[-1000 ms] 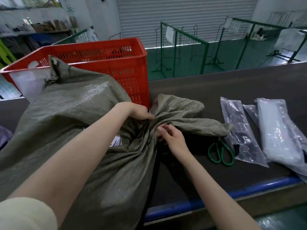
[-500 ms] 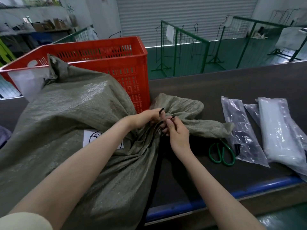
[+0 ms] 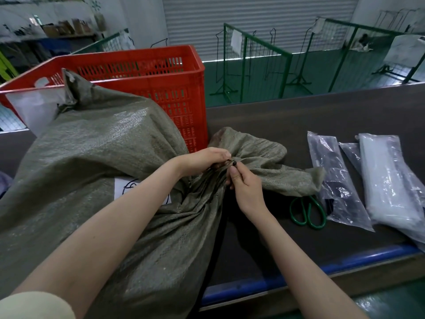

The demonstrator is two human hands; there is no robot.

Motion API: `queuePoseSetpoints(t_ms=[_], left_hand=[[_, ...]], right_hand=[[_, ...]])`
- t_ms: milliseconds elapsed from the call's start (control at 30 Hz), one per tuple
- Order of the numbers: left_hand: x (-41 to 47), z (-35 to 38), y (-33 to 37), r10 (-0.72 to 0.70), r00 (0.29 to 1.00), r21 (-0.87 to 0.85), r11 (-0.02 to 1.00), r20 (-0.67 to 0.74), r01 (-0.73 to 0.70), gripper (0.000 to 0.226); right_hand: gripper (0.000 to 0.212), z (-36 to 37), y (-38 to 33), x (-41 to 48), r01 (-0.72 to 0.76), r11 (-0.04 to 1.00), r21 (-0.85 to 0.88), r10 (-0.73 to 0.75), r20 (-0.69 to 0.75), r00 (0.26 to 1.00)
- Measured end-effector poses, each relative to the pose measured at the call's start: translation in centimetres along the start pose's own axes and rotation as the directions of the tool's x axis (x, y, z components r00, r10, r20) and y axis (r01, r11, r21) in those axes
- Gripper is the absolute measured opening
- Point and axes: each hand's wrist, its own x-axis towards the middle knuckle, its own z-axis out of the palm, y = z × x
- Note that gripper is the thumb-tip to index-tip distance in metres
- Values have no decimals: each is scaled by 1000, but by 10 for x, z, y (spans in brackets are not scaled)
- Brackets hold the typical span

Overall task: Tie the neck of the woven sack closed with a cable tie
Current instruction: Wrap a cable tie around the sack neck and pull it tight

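Sack (image 3: 103,157), big and grey-green, lying on its side on the dark bench (image 3: 322,116), neck (image 3: 218,173) bunched tight near the middle. Black cable tie (image 3: 234,162) right at that neck, only a small bit showing between the fingers. Left hand (image 3: 207,158) squeezed around the bunched neck from above. Right hand (image 3: 243,185) pinching the end of the tie just beside it. Both hands touching at the neck. Probably threading the tie's tail into its head, or starting to pull. Hard to tell if it has clicked yet. Neck gathered, so that part looks done. Still left: pulling tight, maybe snipping the tail. Green scissors (image 3: 308,211) nearby on the right. Clear plastic packs (image 3: 340,180) past them. Red crate (image 3: 147,74) behind the sack.
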Motion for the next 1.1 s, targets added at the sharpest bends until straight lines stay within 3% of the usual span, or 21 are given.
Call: queuePoseSetpoints(t_ms=[733, 933, 1100], left_hand=[[0, -4, -6, -10, 1000, 144, 989, -26, 14, 29], [-2, -8, -9, 0, 995, 99, 995, -100, 10, 15], [-4, -15, -14, 26, 997, 57, 998, -69, -22, 18]], right_hand=[[34, 4, 0, 1, -36, 998, -45, 36, 12, 999], [30, 5, 1, 2, -58, 995, -84, 61, 30, 998], [32, 5, -4, 4, -62, 989, -134, 68, 40, 997]])
